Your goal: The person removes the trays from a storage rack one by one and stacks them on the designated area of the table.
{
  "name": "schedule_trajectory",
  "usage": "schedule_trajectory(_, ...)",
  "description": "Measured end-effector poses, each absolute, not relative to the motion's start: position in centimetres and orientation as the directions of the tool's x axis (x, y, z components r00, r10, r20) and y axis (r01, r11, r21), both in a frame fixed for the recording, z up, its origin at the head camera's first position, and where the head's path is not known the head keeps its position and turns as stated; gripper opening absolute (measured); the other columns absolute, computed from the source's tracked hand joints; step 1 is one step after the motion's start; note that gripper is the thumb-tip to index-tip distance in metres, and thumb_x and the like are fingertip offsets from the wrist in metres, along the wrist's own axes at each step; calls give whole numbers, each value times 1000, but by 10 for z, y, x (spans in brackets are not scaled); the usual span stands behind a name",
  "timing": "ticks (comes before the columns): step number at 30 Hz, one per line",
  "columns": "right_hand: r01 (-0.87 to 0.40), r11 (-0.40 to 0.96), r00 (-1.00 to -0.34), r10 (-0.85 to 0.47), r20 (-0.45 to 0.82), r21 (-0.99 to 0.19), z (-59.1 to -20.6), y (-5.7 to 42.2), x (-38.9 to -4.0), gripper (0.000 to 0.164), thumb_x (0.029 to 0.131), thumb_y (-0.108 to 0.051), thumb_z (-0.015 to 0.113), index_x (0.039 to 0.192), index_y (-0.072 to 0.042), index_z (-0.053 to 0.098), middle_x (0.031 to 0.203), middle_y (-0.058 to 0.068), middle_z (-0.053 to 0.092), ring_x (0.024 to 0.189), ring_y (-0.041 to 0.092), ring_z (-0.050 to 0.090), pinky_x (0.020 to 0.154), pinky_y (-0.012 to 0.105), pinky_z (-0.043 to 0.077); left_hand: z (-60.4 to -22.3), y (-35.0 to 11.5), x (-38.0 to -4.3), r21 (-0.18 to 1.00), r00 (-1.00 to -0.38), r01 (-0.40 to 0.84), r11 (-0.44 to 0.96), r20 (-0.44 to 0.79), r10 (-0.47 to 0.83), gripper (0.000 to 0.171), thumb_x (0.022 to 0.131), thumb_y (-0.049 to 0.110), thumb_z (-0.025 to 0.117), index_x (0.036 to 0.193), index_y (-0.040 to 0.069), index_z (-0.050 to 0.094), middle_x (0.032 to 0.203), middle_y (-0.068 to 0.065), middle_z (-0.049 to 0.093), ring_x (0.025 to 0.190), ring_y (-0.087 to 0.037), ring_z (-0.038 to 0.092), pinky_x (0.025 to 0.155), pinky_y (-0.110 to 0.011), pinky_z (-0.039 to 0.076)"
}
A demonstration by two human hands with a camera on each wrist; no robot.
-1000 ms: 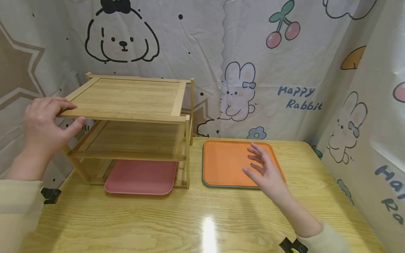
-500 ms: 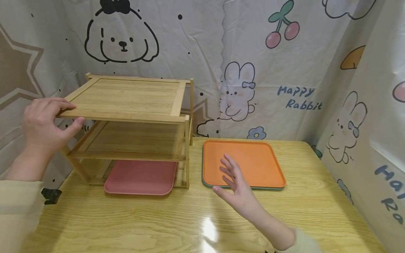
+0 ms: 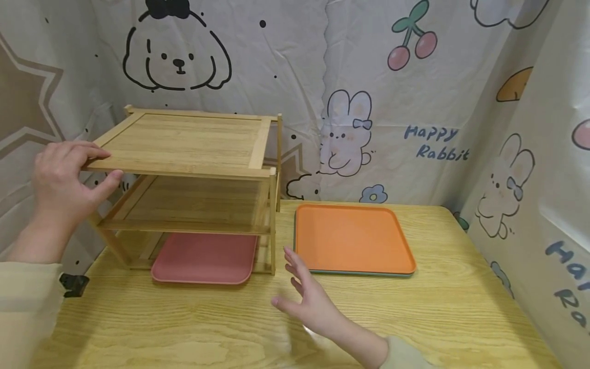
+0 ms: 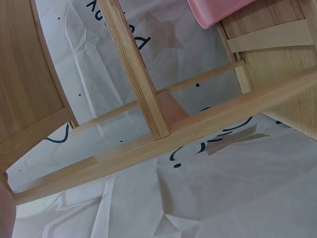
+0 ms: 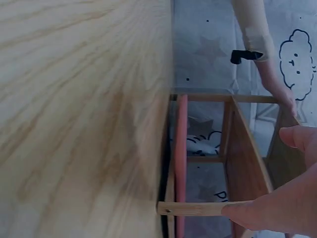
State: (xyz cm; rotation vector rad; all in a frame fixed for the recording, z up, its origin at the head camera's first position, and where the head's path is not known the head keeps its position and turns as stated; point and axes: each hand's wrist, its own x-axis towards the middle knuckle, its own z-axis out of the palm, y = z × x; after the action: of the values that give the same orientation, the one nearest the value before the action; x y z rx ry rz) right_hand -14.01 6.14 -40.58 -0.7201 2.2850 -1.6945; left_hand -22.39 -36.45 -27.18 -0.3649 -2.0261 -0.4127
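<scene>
- I see the left hand (image 3: 66, 179) gripping the wooden rack (image 3: 189, 141) at its top corner.
- The pink tray (image 3: 205, 259) sits on its bottom level.
- Right hand (image 3: 313, 305) spread wide, near the orange tray (image 3: 354, 238) atop a green tray (image 3: 369, 274).

Soft, fairly even light fills the head view, with a small patch of glare on the tabletop (image 3: 207, 323) beside the right hand (image 3: 313, 305), while the wrist views look dimmer, cooler and softer in detail.
</scene>
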Motion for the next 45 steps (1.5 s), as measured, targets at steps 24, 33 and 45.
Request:
schedule_trajectory(24, -306, 429, -782, -623, -33, -850, -442, 8, -190, 70, 83, -26, 71, 143, -13, 37, 125, 13, 57, 105, 23, 60, 88, 28, 48, -270, -365, -222, 111, -476, 395, 912, 874, 100, 86, 78, 77, 43, 96, -5, 64, 103, -26, 62, 99, -47, 48, 85, -55, 28)
schedule_trajectory(33, -303, 449, -753, -654, -77, -841, -443, -3, -199, 52, 84, -25, 71, 131, -12, 53, 116, 4, 63, 104, 18, 63, 86, 22, 47, -271, -364, -224, 106, -474, 398, 911, 874, 105, 86, 78, 77, 42, 96, -4, 64, 103, -26, 62, 99, -47, 48, 84, -56, 29)
schedule_trajectory(45, -391, 501, -755, -655, -43, -772, -449, -3, -200, 29, 82, -20, 72, 110, -14, 65, 104, 1, 63, 90, 9, 57, 79, 18, 44, -271, -362, -224, 109, -462, 387, 915, 882, 90, 87, 77, 77, 41, 95, -5, 64, 102, -26, 62, 97, -47, 49, 83, -56, 28)
